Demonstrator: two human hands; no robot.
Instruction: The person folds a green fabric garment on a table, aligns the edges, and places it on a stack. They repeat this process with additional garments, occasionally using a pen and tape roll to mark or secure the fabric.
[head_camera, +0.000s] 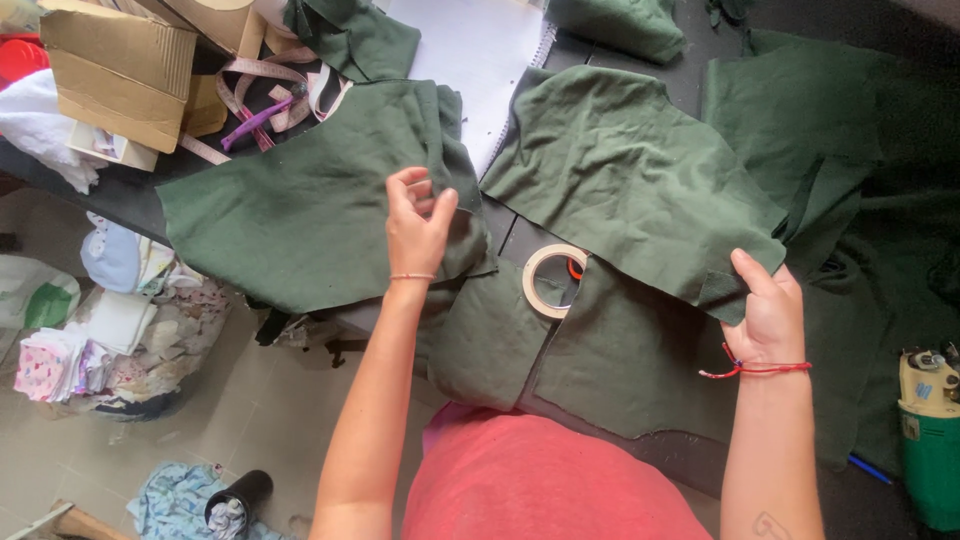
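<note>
Left hand pinches the cut green cloth panel at the dark table's near edge; right hand clamps a second green cloth panel mid-table. The overhanging left panel risks sliding floorward if released. Cloth partly covers the cream tape roll.

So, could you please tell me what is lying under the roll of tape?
The roll of tape rests on dark green fabric pieces, with something orange showing inside its ring. The table beneath is covered by cloth there.
</note>
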